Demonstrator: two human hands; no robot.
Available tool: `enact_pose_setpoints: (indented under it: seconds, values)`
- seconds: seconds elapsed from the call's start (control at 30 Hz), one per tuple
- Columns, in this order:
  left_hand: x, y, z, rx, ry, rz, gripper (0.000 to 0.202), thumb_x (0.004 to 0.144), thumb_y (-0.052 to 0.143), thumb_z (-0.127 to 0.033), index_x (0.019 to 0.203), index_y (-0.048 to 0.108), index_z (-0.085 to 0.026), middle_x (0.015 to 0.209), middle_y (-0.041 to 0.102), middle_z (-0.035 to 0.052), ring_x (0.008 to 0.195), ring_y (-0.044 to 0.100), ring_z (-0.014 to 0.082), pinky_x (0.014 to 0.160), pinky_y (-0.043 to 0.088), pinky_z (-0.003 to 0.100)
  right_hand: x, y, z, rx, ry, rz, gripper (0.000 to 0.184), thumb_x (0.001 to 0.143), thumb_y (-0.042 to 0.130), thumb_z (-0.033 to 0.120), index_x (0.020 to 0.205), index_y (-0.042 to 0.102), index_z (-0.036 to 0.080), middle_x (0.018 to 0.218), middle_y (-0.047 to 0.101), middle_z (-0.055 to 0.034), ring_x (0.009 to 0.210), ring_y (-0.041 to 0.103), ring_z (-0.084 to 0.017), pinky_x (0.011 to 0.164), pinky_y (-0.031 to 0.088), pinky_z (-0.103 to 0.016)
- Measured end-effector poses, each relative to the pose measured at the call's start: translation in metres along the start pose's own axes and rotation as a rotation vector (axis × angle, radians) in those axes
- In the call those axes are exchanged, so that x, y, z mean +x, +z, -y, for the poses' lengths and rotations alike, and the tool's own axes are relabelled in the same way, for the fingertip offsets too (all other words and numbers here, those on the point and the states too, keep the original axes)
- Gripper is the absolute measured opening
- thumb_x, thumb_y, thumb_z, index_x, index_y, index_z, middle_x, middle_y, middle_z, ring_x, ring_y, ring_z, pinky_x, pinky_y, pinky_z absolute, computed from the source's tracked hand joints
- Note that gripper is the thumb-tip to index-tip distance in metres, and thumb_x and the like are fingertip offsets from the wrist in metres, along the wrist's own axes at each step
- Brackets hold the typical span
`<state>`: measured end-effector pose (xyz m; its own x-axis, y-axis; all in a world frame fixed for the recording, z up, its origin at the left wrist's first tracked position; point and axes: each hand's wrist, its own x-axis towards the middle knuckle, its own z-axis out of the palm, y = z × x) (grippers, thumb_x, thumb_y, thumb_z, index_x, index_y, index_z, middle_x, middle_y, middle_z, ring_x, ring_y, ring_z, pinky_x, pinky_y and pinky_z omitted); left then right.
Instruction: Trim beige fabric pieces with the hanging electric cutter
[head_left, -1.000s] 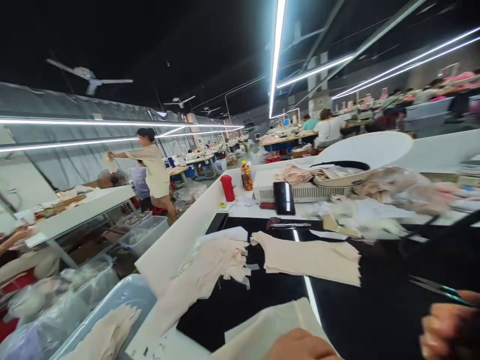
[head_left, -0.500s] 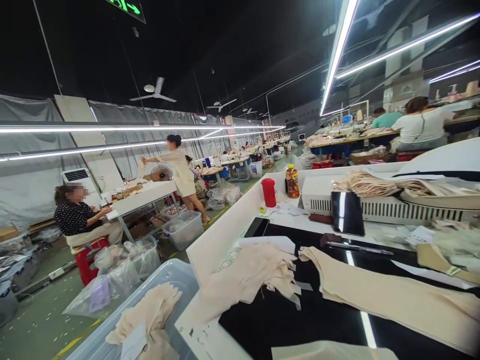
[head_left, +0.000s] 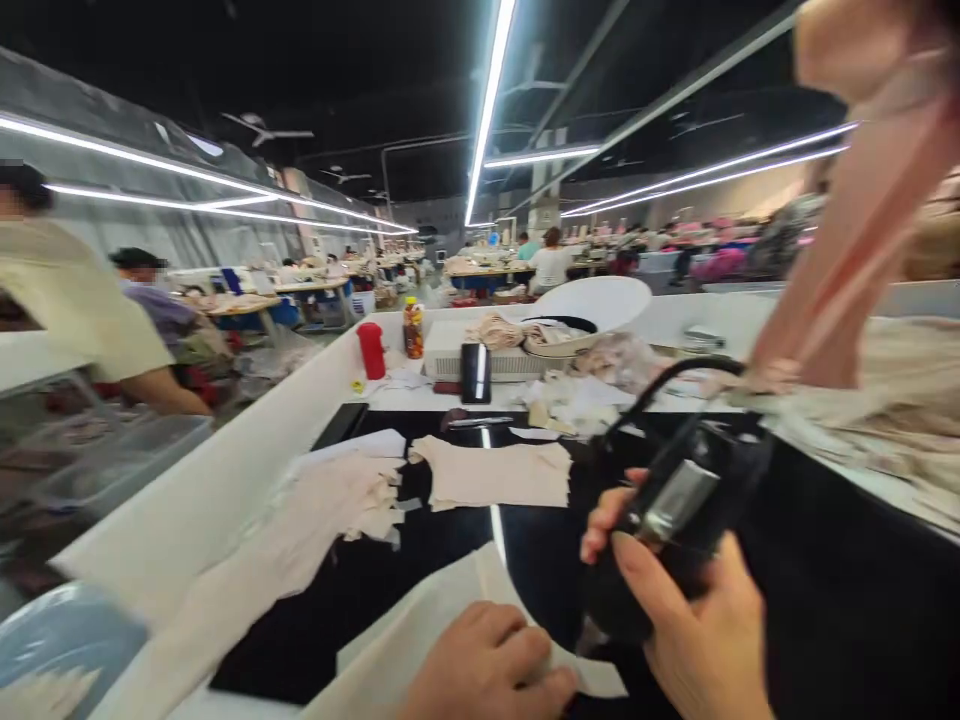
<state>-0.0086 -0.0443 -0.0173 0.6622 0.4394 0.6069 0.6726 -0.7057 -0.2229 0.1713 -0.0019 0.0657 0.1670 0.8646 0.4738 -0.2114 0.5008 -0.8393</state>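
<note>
My left hand [head_left: 491, 665] rests on a cream fabric piece [head_left: 420, 620] at the near edge of the black tabletop. Its fingers are curled together on the cloth by the piece's right end; the fingertips are partly hidden. To the right, my right hand [head_left: 701, 625] wraps around a black corded hand tool [head_left: 675, 510] with a shiny metal plate. The tool is held above the table and blurred, so its exact kind is unclear. Beyond my hands lies a flat stack of cream cut pieces [head_left: 499, 475]. A loose cream fabric pile [head_left: 330, 510] lies to the left.
A red cup [head_left: 371, 350], a bottle [head_left: 412, 328] and a dark phone-like slab [head_left: 475, 373] stand at the back. Fabric heaps [head_left: 885, 400] cover the right side, with pink cloth strips [head_left: 862, 230] hanging above. A plastic bin [head_left: 75, 640] is at lower left. People sit and stand beyond.
The view has swung right toward the table. Both my hands have come into view, the left on the cream piece and the right with the black corded tool.
</note>
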Motion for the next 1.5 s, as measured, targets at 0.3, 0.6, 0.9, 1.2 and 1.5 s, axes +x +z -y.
enact_pose_setpoints:
  seconds: [0.3, 0.6, 0.9, 1.2, 1.5]
  values:
    - [0.01, -0.021, 0.009, -0.108, 0.006, -0.144, 0.047, 0.118, 0.031, -0.042, 0.106, 0.07, -0.02, 0.09, 0.073, -0.0005, 0.077, 0.069, 0.0164, 0.069, 0.056, 0.028, 0.001, 0.01, 0.008, 0.052, 0.012, 0.02, 0.035, 0.092, 0.084, 0.042, 0.116, 0.062, 0.029, 0.09, 0.07, 0.0009, 0.065, 0.065, -0.014, 0.06, 0.057, -0.026]
    - [0.016, -0.024, 0.011, -0.092, 0.021, -0.166, 0.045, 0.118, 0.032, -0.04, 0.105, 0.071, -0.02, 0.092, 0.075, -0.0018, 0.076, 0.069, 0.0152, 0.067, 0.056, 0.028, -0.01, 0.023, 0.015, 0.124, 0.111, 0.004, 0.037, 0.091, 0.084, 0.048, 0.11, 0.061, 0.027, 0.087, 0.066, 0.0015, 0.064, 0.057, -0.014, 0.054, 0.05, -0.024]
    - [0.015, -0.025, 0.011, -0.096, 0.02, -0.17, 0.045, 0.118, 0.032, -0.039, 0.104, 0.07, -0.02, 0.091, 0.076, -0.0016, 0.074, 0.07, 0.0148, 0.067, 0.055, 0.027, -0.007, 0.014, 0.007, 0.071, 0.021, 0.098, 0.027, 0.095, 0.081, 0.037, 0.112, 0.062, 0.028, 0.088, 0.069, 0.0008, 0.066, 0.063, -0.014, 0.061, 0.058, -0.024]
    - [0.012, -0.023, 0.012, -0.092, 0.026, -0.146, 0.043, 0.118, 0.034, -0.039, 0.104, 0.07, -0.021, 0.092, 0.076, -0.0015, 0.076, 0.071, 0.0154, 0.068, 0.056, 0.028, -0.002, 0.006, 0.008, 0.045, -0.013, 0.049, 0.024, 0.095, 0.081, 0.04, 0.109, 0.065, 0.028, 0.088, 0.069, 0.0004, 0.066, 0.063, -0.013, 0.063, 0.059, -0.024]
    - [0.011, -0.023, 0.013, -0.102, 0.025, -0.15, 0.042, 0.118, 0.036, -0.039, 0.105, 0.071, -0.021, 0.095, 0.077, -0.0013, 0.077, 0.072, 0.0154, 0.067, 0.056, 0.028, -0.003, 0.002, 0.011, 0.041, -0.066, 0.009, 0.026, 0.094, 0.082, 0.046, 0.107, 0.067, 0.029, 0.084, 0.071, 0.0019, 0.065, 0.065, -0.012, 0.063, 0.06, -0.022]
